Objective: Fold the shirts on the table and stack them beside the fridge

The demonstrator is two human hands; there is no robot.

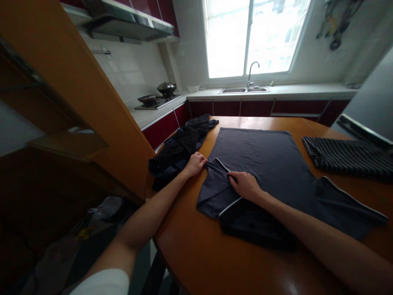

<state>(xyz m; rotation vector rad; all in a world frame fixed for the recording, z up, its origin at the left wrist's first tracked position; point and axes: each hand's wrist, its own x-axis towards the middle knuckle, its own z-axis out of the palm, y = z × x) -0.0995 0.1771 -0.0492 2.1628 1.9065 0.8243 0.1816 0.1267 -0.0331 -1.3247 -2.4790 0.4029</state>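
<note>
A dark grey shirt (pixel 260 151) with white piping lies spread on the wooden table (pixel 184 246). Its black section (pixel 254 227) is at the near side, and one sleeve (pixel 344 200) with a white edge extends to the right. My left hand (pixel 196 163) is closed, pinching the shirt's left edge. On the piped sleeve at the left, my right hand (pixel 245 185) is closed with thumb and fingers gripping the fabric beside the white trim. The cloth between both hands is wrinkled.
Dark crumpled clothes (pixel 187 141) are heaped along the table's left edge. A striped black garment (pixel 350 157) lies folded at the right. Beyond the table are a stove (pixel 158 101) with pans and a sink (pixel 235 91). An orange wooden panel (pixel 101 102) stands at left.
</note>
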